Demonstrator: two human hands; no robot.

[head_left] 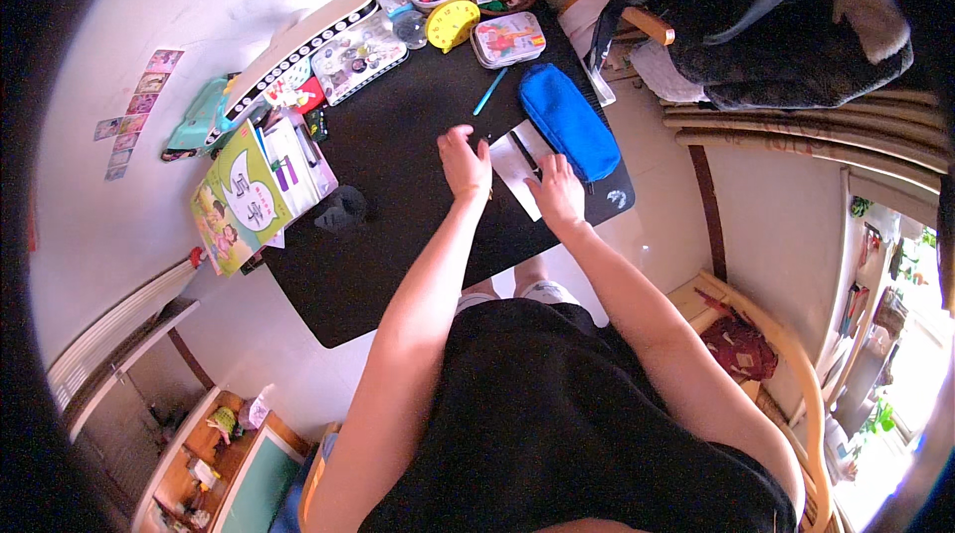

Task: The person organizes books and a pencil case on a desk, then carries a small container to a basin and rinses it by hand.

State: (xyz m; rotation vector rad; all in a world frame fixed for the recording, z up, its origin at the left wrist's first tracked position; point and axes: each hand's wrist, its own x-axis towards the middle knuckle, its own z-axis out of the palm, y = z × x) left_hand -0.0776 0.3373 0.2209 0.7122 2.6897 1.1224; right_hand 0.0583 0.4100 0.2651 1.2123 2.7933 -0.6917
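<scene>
Over the black desk, my left hand (465, 163) is closed, its fingers curled in; a tiny dark thing shows by the thumb tip, too small to name. My right hand (561, 197) is over the right part of a white sheet of paper (509, 173). Between its thumb and fingers is the lower end of a slim black pen (523, 149), slanting across the sheet. A bright blue zipped pencil case (569, 122) lies just beyond my right hand, overlapping the paper's edge. Farther off rests a teal pen (490, 90).
The black desk (398, 160) holds a yellow clock (453, 24), a tin box (507, 39) and a white patterned case (359, 59) at the back. A green picture book (239, 197) leans at the left edge. Dark clothes (786, 46) hang at the far right.
</scene>
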